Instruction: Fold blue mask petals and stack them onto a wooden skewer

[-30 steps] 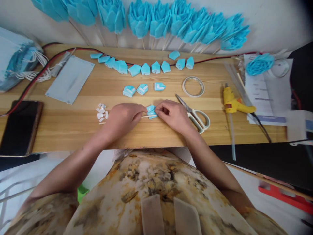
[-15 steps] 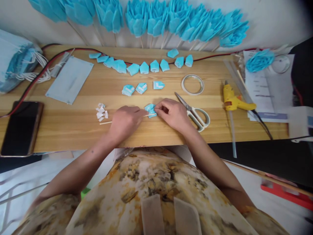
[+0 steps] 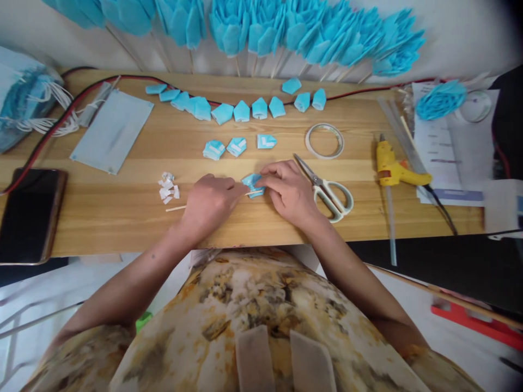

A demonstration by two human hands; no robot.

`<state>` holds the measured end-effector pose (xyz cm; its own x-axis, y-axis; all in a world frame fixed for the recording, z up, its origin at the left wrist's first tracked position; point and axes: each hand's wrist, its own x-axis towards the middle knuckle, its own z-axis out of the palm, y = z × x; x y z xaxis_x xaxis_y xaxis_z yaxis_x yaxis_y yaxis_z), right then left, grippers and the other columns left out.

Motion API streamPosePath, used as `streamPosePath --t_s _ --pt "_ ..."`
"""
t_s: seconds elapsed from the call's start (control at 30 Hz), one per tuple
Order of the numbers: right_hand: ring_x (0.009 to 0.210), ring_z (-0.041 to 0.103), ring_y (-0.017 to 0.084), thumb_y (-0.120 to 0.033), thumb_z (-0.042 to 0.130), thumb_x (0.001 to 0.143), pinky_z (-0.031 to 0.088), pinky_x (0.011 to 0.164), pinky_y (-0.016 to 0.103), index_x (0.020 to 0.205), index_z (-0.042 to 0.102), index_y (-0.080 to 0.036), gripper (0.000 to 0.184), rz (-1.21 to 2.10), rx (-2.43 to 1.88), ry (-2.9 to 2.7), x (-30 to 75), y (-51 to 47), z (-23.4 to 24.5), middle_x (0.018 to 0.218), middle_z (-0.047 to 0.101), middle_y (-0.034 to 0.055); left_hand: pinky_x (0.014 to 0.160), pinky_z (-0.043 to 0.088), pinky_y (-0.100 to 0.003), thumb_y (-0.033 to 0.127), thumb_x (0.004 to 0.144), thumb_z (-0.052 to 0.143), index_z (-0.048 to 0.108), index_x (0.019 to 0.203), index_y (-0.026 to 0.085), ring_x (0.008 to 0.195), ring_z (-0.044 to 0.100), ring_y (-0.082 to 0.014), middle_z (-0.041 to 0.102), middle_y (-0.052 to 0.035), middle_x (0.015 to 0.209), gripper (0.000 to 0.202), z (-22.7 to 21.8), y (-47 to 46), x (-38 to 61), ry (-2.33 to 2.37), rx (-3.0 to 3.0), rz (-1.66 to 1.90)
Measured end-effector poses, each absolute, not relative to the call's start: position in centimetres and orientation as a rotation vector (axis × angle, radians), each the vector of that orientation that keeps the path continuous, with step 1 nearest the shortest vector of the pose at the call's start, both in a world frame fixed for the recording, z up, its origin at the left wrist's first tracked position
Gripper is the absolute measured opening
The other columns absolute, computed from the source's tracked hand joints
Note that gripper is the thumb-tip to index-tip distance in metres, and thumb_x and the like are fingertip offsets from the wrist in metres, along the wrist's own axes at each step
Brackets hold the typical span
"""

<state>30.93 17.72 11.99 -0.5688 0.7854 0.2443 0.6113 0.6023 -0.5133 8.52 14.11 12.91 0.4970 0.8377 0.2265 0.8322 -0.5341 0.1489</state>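
My left hand (image 3: pixel 209 201) is closed around a thin wooden stick (image 3: pixel 176 208) that pokes out to its left and runs under the fingers toward the right. My right hand (image 3: pixel 288 190) pinches a small folded blue petal (image 3: pixel 251 182) against the stick's tip, low on the wooden table (image 3: pixel 122 218). Three folded blue petals with white tape (image 3: pixel 239 146) lie just beyond my hands. A curved row of several plain blue petals (image 3: pixel 241 109) sits farther back.
Scissors (image 3: pixel 329 190), a tape roll (image 3: pixel 324 140) and a yellow glue gun (image 3: pixel 394 171) lie to the right. Small white tape bits (image 3: pixel 168 188), a flat mask (image 3: pixel 112 130) and a phone (image 3: pixel 28 215) are at left. Blue flowers on sticks (image 3: pixel 265 30) lean on the wall.
My left hand slid right along the stick, so more of the stick shows behind it. My right hand closed further over the blue petal.
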Motion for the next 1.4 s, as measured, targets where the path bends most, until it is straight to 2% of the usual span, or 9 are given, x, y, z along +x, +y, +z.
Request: streamPosePath --t_s 0.23,0.43,0.63,0.83,0.97,1.07,1.17,1.23,1.4 --pt "0.107 0.060 0.026 -0.006 0.044 0.090 0.047 0.093 0.043 0.096 0.075 -0.024 0.036 0.499 -1.097 -2.341 30.8 18.0 11.3 0.113 0.070 0.0083 0.061 0.035 -0.035 0.012 0.096 0.044 0.079 0.099 0.022 0.063 0.059 -0.0208 0.068 -0.0055 0.070 0.036 12.6 14.1 8.3 1.481 2.681 0.443" --pt "0.099 0.066 0.023 -0.004 0.040 0.081 0.051 0.090 0.038 0.096 0.062 -0.023 0.033 0.631 -1.199 -1.994 31.3 18.3 11.2 0.102 0.071 0.0074 0.063 0.036 -0.035 0.010 0.096 0.042 0.078 0.101 0.022 0.066 0.063 -0.0203 0.071 -0.0050 0.072 0.039 12.5 14.0 8.2 1.460 2.671 0.512" --pt "0.098 0.067 0.022 -0.009 0.042 0.087 0.053 0.089 0.037 0.108 0.063 -0.023 0.033 0.580 -1.235 -1.951 31.2 18.2 11.4 0.106 0.072 0.0073 0.067 0.039 -0.035 0.011 0.094 0.045 0.078 0.099 0.021 0.070 0.065 -0.0191 0.073 -0.0048 0.074 0.035 12.6 13.7 8.2 1.458 2.558 0.701" --pt "0.102 0.067 0.022 -0.016 0.044 0.094 0.056 0.085 0.038 0.117 0.065 -0.026 0.033 0.521 -1.318 -1.947 32.0 19.9 13.5 0.114 0.072 0.0074 0.072 0.041 -0.034 0.026 0.101 0.050 0.075 0.090 0.022 0.077 0.070 -0.0190 0.079 -0.0046 0.084 0.028 13.0 13.8 8.5 1.443 2.479 0.675" --pt "0.102 0.067 0.022 -0.017 0.045 0.096 0.057 0.079 0.035 0.118 0.065 -0.026 0.031 0.504 -1.333 -1.954 31.8 20.8 14.7 0.117 0.072 0.0077 0.078 0.044 -0.034 0.024 0.100 0.051 0.073 0.088 0.021 0.079 0.072 -0.0189 0.080 -0.0038 0.089 0.025 12.8 13.8 8.6 1.452 2.392 0.709" --pt "0.106 0.067 0.023 -0.016 0.045 0.096 0.056 0.085 0.036 0.119 0.065 -0.025 0.032 0.480 -1.316 -2.020 31.6 21.5 14.7 0.119 0.072 0.0077 0.077 0.044 -0.033 0.022 0.098 0.053 0.071 0.092 0.021 0.071 0.069 -0.0177 0.078 -0.0024 0.082 0.020 12.6 13.7 8.7 1.479 2.353 0.733" --pt "0.110 0.067 0.024 -0.014 0.044 0.096 0.053 0.097 0.042 0.123 0.064 -0.026 0.037 0.425 -1.332 -2.092 31.6 22.8 14.1 0.122 0.071 0.0079 0.072 0.044 -0.030 0.021 0.095 0.055 0.068 0.097 0.021 0.064 0.064 -0.0174 0.071 0.0007 0.068 0.013 12.6 13.7 8.7 1.557 2.315 0.729" --pt "0.112 0.066 0.026 -0.013 0.043 0.095 0.051 0.100 0.046 0.124 0.065 -0.026 0.039 0.380 -1.359 -2.133 31.7 24.1 13.4 0.122 0.072 0.0089 0.069 0.044 -0.029 0.022 0.094 0.056 0.066 0.098 0.021 0.064 0.062 -0.0178 0.068 0.0010 0.065 0.011 12.7 13.7 8.7 1.594 2.294 0.728" --pt "0.096 0.067 0.028 -0.017 0.054 0.091 0.053 0.086 0.044 0.107 0.073 -0.026 0.026 0.309 -1.501 -2.240 31.5 27.6 11.7 0.105 0.076 0.0094 0.066 0.044 -0.027 0.025 0.094 0.054 0.062 0.109 0.021 0.066 0.060 -0.0161 0.071 0.0002 0.073 0.017 12.7 13.7 8.5 1.616 2.146 0.823"
